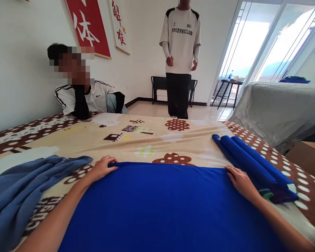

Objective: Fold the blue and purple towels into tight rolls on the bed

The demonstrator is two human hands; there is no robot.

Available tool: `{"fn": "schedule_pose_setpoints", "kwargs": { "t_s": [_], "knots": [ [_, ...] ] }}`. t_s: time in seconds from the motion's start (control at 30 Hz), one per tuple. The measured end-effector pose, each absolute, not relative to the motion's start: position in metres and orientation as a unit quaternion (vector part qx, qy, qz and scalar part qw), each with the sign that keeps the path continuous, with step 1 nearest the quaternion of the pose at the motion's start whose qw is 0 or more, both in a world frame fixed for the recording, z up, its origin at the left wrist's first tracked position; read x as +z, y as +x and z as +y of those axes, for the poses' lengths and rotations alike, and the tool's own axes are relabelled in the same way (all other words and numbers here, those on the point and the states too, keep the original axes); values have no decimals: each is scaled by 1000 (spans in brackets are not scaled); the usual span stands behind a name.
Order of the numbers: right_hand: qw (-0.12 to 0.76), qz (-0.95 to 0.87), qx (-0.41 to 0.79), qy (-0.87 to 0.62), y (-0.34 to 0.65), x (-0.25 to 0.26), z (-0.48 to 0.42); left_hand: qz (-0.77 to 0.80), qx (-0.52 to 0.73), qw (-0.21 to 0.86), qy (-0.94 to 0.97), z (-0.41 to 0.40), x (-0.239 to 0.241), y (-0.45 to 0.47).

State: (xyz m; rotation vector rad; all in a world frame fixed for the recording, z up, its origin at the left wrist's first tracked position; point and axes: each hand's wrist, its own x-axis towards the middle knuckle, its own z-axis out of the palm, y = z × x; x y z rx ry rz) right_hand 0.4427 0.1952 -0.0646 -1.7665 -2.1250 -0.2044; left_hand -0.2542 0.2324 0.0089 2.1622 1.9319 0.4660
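A plain blue cloth (162, 206) lies spread out in front of me, its far edge running nearly straight between my hands. At its far left corner, my left hand (104, 168) has thumb and fingers closed on the edge. My right hand (240, 180) is at the far right corner, with its fingertips over the border and its thumb on the cloth. Right of that hand rest rolled or folded blue cloths (252, 161), one with a pale patch at its end. A crumpled grey-blue cloth (23, 189) lies to the left of my left arm.
A cream and brown patterned blanket (131, 147) covers the surface beneath. One person (94, 98) leans on its far left edge; another person (183, 45) stands beyond it. A plastic-covered piece of furniture (280, 105), a cardboard box (308, 157) and a stool (229, 84) are on the right.
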Motion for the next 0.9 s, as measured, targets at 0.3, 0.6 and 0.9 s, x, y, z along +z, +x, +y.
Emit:
{"fn": "schedule_pose_setpoints", "kwargs": {
  "t_s": [0.3,0.6,0.9],
  "knots": [
    [182,-724,-127,-654,434,-57,214,732,132,43,667,234,23,-272],
    [191,-777,-94,-592,304,-37,184,619,149,-35,771,192,3,-88],
    [146,-840,-5,-522,271,-47,174,574,78,19,815,186,-20,-60]
  ]
}}
